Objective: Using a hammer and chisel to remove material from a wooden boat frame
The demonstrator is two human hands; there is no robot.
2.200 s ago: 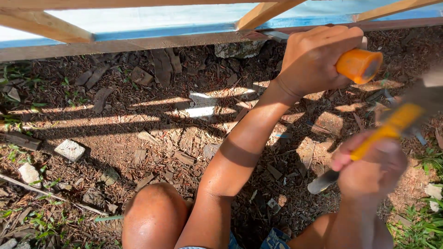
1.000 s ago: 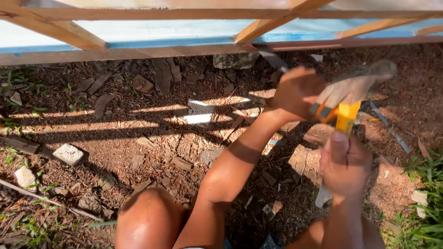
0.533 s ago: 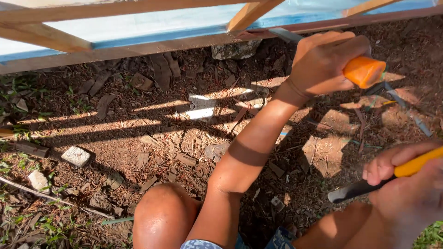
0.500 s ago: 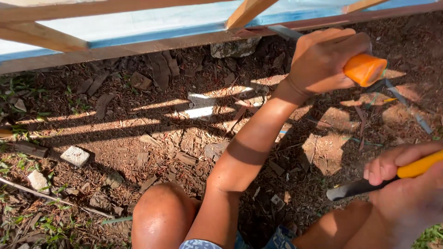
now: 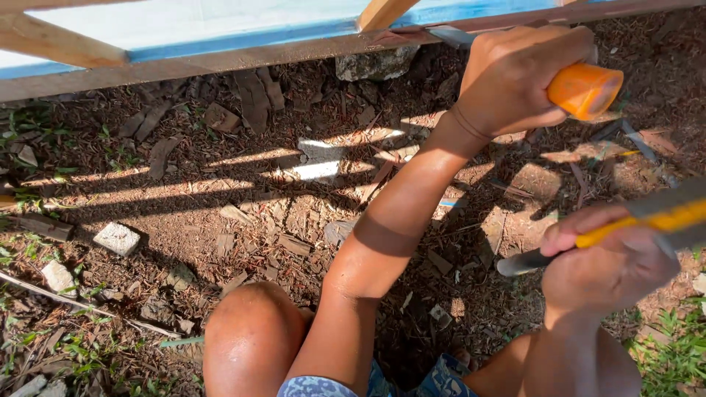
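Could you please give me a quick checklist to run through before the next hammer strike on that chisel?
1. Left hand wrapped firmly round the orange chisel handle: ok.
2. Handle's end face bare, no fingers over it: ok.
3. Right hand closed on the hammer handle, which is yellow and black: ok.
4. Hammer head in view and lined up with the handle end: cannot tell, it lies outside the picture.
5. Chisel blade seated against the wooden frame rail: cannot tell, the tip is hidden by the hand.
6. Bare knee away from the strike line: ok.
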